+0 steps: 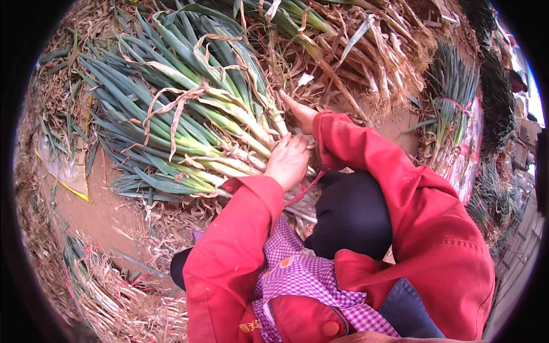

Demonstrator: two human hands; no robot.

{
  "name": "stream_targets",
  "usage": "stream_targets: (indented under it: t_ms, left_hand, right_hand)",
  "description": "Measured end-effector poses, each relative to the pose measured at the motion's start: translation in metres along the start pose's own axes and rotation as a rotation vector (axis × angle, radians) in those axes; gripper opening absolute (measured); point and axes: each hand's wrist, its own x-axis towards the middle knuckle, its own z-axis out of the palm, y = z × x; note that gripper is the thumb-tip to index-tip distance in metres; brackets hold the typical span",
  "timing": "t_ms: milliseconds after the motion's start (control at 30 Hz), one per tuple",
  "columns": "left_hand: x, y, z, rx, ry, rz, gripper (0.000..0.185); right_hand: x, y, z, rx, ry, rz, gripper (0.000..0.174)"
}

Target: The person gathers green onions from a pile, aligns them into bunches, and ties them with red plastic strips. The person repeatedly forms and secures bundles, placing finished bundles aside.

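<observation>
A large bundle of green onions with long blue-green leaves (180,107) lies before me, its pale stalks pointing towards my knees. My left hand (289,160) rests on top of the stalks with its fingers curled over them. On the far side, my right hand (302,113) shows one extended digit beside the stalks; its other fingers are hidden, so its hold is unclear. A pink-red tie (302,191) runs around the white lower stalks, near my dark-clad knee. Dry, curled brown leaves hang over the bundle.
Another pile of onions with brown roots (377,64) lies beyond my right hand. A tied bundle (454,103) stands out at the right. More onions (107,296) lie at lower left. Dry leaf litter (55,98) and a yellow-edged plastic sheet (68,171) cover ground at left.
</observation>
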Motion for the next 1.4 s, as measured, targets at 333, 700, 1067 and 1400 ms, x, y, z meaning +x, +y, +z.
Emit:
stream_targets:
  t_ms: [333,700,1067,1400]
  left_hand:
    - [0.022,-0.019,0.042,0.254,-0.067,-0.269,0.033]
    - [0.029,-0.020,0.041,0.366,-0.190,-0.324,0.036]
    - [0.043,0.008,-0.020,-0.230,0.077,-0.657,0.014]
    - [-0.188,0.041,0.053,-0.669,1.698,-1.850,0.017]
  right_hand:
    - [0.042,-0.066,0.007,0.102,-0.126,0.075,0.023]
    - [-0.070,-0.330,-0.006,0.458,-0.820,-0.280,0.040]
    - [-0.145,-0.410,0.294,-0.062,-1.373,-0.583,0.021]
    - [-0.120,-0.144,0.369,-1.139,-1.902,-0.973,0.050]
